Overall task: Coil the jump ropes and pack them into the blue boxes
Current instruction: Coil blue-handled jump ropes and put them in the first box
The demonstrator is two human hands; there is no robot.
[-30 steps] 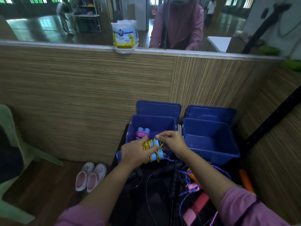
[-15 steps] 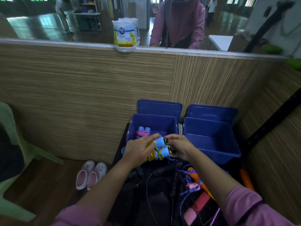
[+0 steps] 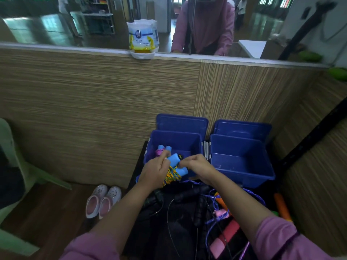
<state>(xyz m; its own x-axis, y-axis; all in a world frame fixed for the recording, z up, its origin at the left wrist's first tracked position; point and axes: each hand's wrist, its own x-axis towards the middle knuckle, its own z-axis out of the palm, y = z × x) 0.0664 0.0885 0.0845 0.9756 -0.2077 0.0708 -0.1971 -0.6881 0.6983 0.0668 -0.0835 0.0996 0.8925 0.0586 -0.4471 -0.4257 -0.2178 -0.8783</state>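
Note:
Both my hands hold a jump rope (image 3: 173, 174) with light blue handles and a yellow-orange cord wound round them, at the near rim of the left blue box (image 3: 195, 141). My left hand (image 3: 155, 170) grips the bundle from the left. My right hand (image 3: 196, 165) pinches it from the right, fingers curled. Inside the left box lies another coiled rope (image 3: 162, 149) with blue handles and a pink-purple cord. The right blue box (image 3: 242, 162) holds nothing that I can see.
A pile of loose ropes (image 3: 212, 209), black, purple, pink and orange, lies on a dark surface under my arms. Both box lids (image 3: 182, 122) lean against the wooden partition. Pink shoes (image 3: 103, 200) sit on the floor at left; a green chair (image 3: 11, 166) stands far left.
The handles have turned from lying flat to pointing up and left, and the bundle has moved slightly toward the left box. My hands have shifted their hold round the wound cord.

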